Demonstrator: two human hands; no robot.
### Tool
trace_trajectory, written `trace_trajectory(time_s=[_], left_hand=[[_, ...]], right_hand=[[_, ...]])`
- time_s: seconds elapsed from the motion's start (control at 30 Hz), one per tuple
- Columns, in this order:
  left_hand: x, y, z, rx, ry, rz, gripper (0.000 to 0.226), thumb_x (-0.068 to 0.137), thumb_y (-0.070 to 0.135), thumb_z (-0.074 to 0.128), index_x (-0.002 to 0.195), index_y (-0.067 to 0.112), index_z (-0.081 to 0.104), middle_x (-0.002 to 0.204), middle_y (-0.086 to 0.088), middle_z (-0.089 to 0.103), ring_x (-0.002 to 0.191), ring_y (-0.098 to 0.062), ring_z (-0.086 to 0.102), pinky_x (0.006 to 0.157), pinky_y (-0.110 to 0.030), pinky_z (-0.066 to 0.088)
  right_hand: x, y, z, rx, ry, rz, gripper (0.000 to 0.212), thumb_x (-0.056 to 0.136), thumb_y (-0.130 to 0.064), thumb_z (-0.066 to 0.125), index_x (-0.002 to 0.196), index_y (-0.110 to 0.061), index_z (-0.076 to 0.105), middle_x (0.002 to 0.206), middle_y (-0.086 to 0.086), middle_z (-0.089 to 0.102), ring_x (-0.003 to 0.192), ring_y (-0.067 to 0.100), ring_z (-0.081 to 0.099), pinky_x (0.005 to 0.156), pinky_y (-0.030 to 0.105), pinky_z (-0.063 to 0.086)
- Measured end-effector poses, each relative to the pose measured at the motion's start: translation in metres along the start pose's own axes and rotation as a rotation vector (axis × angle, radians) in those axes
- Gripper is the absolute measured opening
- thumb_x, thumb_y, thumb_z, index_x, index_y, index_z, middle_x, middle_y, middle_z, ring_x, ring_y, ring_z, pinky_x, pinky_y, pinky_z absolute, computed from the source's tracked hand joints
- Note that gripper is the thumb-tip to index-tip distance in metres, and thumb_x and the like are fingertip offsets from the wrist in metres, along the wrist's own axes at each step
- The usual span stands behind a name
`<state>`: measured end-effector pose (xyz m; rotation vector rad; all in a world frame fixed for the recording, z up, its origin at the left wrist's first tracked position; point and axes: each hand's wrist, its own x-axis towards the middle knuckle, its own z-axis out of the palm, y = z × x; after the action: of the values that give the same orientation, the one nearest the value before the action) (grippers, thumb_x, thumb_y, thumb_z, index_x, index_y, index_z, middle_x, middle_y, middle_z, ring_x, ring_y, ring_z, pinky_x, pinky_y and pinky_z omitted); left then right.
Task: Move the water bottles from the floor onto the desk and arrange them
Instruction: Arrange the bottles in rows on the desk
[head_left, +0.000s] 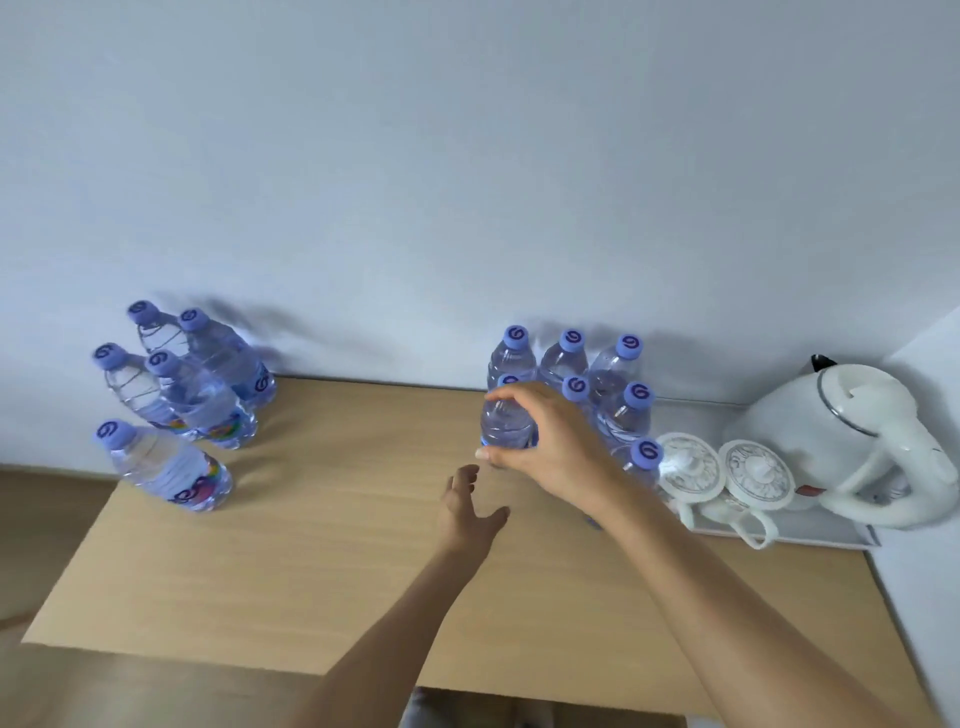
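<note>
Right hand (540, 441) grips 1 bottle (506, 423) by its shoulder; left hand (467, 512) open, empty; set it upright, flush against the right cluster (618, 384)

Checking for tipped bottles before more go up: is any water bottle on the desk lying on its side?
No: the left group of bottles and the right group of bottles all stand upright, caps up, on the desk.
</note>
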<state>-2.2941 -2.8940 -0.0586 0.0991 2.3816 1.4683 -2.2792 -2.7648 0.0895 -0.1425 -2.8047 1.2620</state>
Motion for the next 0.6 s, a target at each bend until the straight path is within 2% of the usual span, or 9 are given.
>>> trace_trajectory(time_s=[0.17,0.3,0.47,0.6], left_hand=[[0.006,-0.039,-0.077,-0.041,0.206,-0.065,0.048,0.075,0.009,0.077,0.116,0.009,0.052,0.114,0.004,0.051,0.109,-0.015,0.05,0.091,-0.038,0.046],[0.015,-0.073,-0.143,-0.041,0.302,-0.119,0.043,0.077,0.017,0.076,0.113,0.013,0.054,0.113,0.004,0.054,0.105,-0.013,0.051,0.092,-0.035,0.046],[0.029,-0.115,-0.23,-0.014,0.364,-0.167,0.041,0.078,0.019,0.076,0.112,0.012,0.055,0.108,0.007,0.056,0.102,-0.014,0.052,0.089,-0.033,0.045],[0.03,-0.146,-0.278,-0.017,0.379,-0.192,0.036,0.078,0.017,0.077,0.109,0.016,0.059,0.101,0.013,0.056,0.098,-0.013,0.054,0.084,-0.029,0.044]], right_hand=[[0.039,-0.046,0.069,-0.005,-0.163,-0.081,0.059,0.073,-0.041,0.08,0.125,-0.03,0.054,0.129,-0.009,0.053,0.123,0.008,0.046,0.1,0.026,0.037],[0.073,-0.089,0.128,0.004,-0.231,-0.117,0.065,0.071,-0.042,0.081,0.128,-0.032,0.052,0.133,-0.008,0.052,0.127,0.008,0.043,0.104,0.027,0.037],[0.108,-0.142,0.206,0.056,-0.321,-0.143,0.069,0.071,-0.039,0.082,0.131,-0.027,0.051,0.135,-0.005,0.053,0.126,0.01,0.046,0.102,0.025,0.038],[0.127,-0.174,0.259,0.116,-0.399,-0.135,0.077,0.072,-0.034,0.083,0.138,-0.027,0.044,0.138,-0.009,0.05,0.123,0.006,0.048,0.097,0.018,0.036]])
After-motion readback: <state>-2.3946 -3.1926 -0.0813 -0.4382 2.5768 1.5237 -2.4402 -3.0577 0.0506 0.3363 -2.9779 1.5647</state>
